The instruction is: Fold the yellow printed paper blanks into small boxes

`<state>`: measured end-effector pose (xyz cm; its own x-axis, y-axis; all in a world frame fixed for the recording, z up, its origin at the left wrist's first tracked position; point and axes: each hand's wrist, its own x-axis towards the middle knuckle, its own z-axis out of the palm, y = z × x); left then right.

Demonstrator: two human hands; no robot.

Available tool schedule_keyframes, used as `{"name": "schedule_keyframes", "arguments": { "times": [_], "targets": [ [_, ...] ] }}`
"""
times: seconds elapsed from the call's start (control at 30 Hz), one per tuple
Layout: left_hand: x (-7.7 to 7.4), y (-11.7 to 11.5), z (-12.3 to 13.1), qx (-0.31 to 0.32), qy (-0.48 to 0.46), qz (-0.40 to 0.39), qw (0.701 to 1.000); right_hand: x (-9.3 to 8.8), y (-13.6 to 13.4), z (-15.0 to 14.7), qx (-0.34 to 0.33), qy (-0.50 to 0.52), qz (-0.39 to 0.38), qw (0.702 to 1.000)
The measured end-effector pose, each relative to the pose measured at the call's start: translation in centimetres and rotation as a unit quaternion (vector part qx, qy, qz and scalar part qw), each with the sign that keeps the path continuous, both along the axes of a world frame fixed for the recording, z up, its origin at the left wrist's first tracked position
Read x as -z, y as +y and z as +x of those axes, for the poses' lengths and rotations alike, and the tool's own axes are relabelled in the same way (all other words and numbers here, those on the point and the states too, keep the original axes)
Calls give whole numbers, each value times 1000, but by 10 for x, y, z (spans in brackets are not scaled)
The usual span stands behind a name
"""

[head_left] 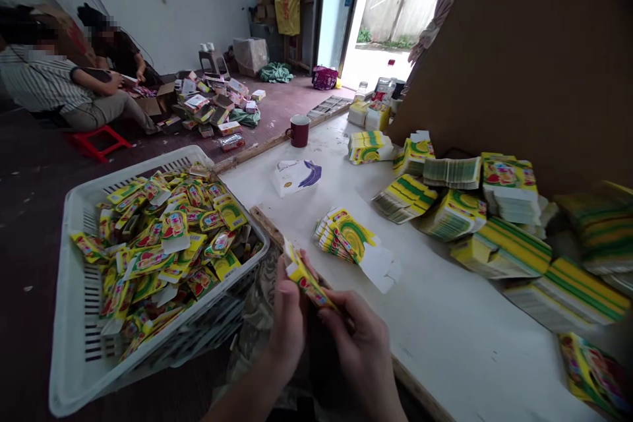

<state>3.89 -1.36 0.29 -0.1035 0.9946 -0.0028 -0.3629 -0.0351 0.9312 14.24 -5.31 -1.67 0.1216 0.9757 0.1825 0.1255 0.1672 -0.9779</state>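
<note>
Between my two hands is a small yellow printed carton (307, 282), tilted, with a white flap at its upper end. My left hand (288, 316) grips its upper left side, thumb on the near edge. At the lower right end, my right hand (359, 330) pinches the carton with thumb and fingers. Just beyond on the white table lies a small fanned stack of flat yellow cartons (343, 236). To the left stands a white plastic basket (58, 316) heaped with folded yellow cartons (173, 237).
Bundles of flat cartons (514, 247) line the table's right side below a brown board (534, 59). A maroon mug (299, 132) and a white tissue pack (297, 177) sit farther back. Two people sit at the far left near a pile of boxes (212, 105) on the floor.
</note>
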Motion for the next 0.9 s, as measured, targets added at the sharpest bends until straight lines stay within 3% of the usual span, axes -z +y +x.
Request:
{"name": "schedule_keyframes", "arguments": {
  "times": [0.1, 0.17, 0.3, 0.4, 0.47, 0.53, 0.6, 0.67, 0.77, 0.83, 0.9],
  "targets": [
    [5, 0, -3, 63, -30, -30, 997, -1, 7, 13, -11, 99, -77, 992],
    [12, 1, -6, 71, -1, -45, 996, 0, 9, 19, -3, 96, -86, 992],
    [12, 9, -24, 89, 62, -25, 994, 3, 6, 34, 19, -2, -38, 999],
    [-10, 18, -45, 123, 129, 52, 983, -1, 3, 49, -15, -135, 42, 990],
    [-29, 20, -54, 183, 218, 87, 955, -6, 0, 56, -33, -242, 109, 964],
    [-41, 18, -55, 270, 346, 76, 895, -10, -3, 57, -48, -319, 165, 932],
    [-42, 13, -48, 341, 438, 61, 830, -13, -6, 54, -44, -351, 199, 914],
    [-34, 7, -39, 346, 475, 63, 806, -12, -9, 49, 26, -323, 197, 925],
    [-17, 0, -28, 262, 514, 97, 811, -5, -11, 40, 148, -156, 116, 970],
    [-9, -4, -23, 246, 532, 139, 798, 1, -10, 32, 106, 0, 23, 994],
    [-7, -7, -21, 254, 536, 191, 782, 7, -6, 25, 18, 144, -70, 987]
  ]
}}
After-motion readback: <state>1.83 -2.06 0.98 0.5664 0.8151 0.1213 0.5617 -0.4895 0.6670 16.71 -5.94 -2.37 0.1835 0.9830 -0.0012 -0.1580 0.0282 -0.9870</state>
